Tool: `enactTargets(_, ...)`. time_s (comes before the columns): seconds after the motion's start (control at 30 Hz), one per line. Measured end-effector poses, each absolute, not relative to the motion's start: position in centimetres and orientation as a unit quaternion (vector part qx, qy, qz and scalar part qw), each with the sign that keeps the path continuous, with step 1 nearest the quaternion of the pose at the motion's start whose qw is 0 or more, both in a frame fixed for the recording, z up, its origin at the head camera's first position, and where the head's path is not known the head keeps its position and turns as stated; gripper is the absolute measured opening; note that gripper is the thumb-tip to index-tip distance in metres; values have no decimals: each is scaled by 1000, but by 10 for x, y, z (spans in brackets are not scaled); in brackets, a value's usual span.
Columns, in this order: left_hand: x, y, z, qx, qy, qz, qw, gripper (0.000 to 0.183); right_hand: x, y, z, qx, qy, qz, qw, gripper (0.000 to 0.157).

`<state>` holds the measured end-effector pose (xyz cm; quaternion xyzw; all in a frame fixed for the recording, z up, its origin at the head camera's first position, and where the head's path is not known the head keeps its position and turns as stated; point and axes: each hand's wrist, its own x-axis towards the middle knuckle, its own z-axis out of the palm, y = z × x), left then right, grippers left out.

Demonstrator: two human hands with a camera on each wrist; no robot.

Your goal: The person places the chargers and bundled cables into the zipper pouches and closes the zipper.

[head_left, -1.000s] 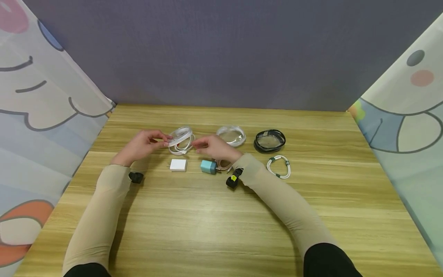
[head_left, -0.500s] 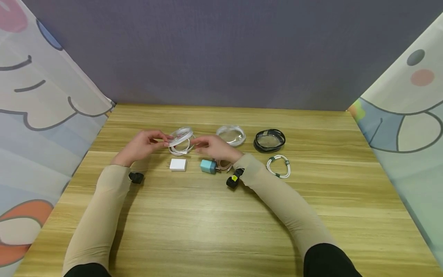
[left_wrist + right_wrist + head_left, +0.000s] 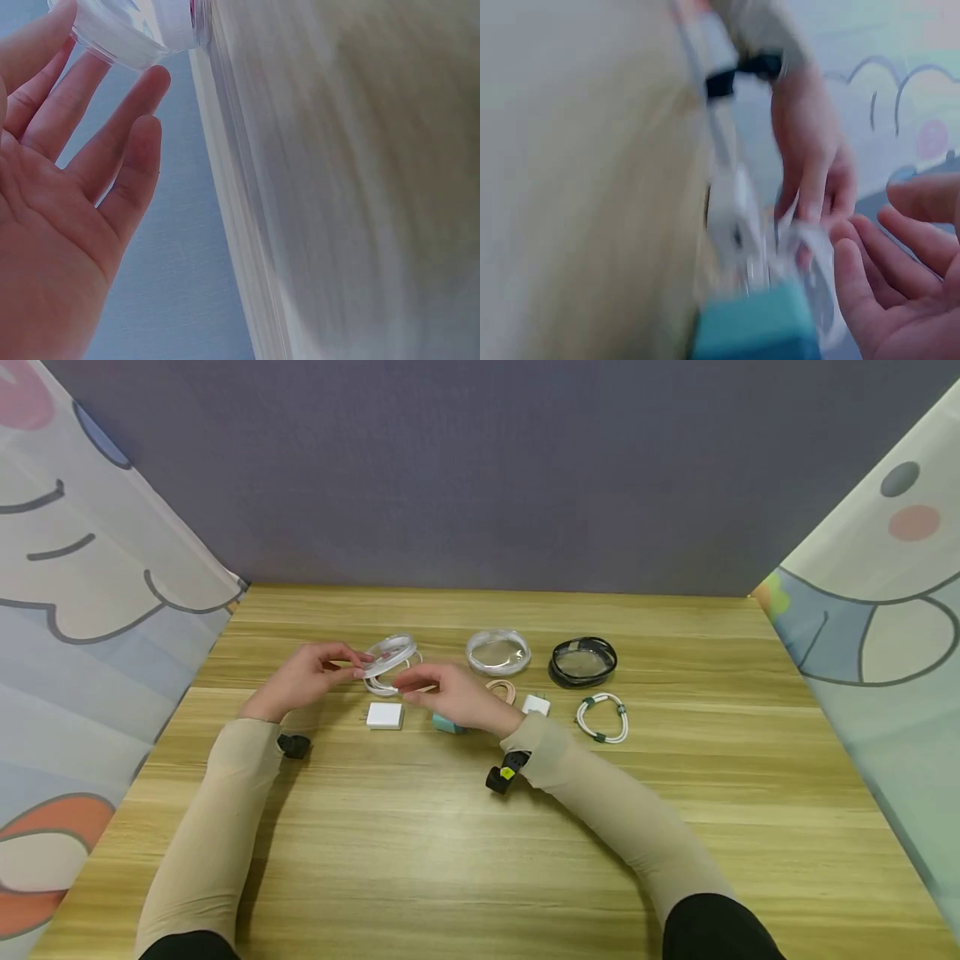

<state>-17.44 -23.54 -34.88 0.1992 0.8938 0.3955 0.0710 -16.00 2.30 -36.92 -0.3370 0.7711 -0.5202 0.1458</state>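
In the head view, my left hand [image 3: 303,678] pinches the near left edge of a clear round plastic case [image 3: 389,655] with a white rim, tilted over a white coiled cable [image 3: 382,687]. The left wrist view has the clear case [image 3: 124,34] between thumb and fingers, cut off by the frame's top. My right hand [image 3: 457,697] is just right of the coil, fingers loosely bent and holding nothing. Below it, a teal charger [image 3: 446,724] is partly hidden. A white charger [image 3: 385,716] lies in front of the coil.
Behind the right hand are another clear round case [image 3: 498,652] with a white rim and a black-rimmed round one [image 3: 582,662]. A tan coiled cable [image 3: 502,690], a second white charger [image 3: 536,704] and a white cable loop [image 3: 602,718] with dark ties lie on the wooden table [image 3: 420,852].
My right hand has moved left and slightly toward me, uncovering the tan coil and the second white charger while covering more of the teal charger. The left hand keeps its pinch on the case.
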Motion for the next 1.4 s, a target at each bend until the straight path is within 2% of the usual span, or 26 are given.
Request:
enactTargets(0.17,-175,-235,-349,203,895,393,67,9,-136,13,-368,-317,746,-563,163,28)
enactTargets(0.37,-175,-236,-350,202,897,388,62,8,-123,5,-376,-283,776,-547,137,35)
enactTargets(0.6,-174,-236,-351,203,894,395,64,8,-127,2,-382,-280,824,-482,96,41)
enactTargets(0.87,-174,-235,-350,209,889,400,71,8,-133,-7,-385,-292,863,-404,77,48)
enactTargets(1.4,-173,-238,-352,212,878,421,83,8,-132,-19,-396,-242,897,-364,64,42)
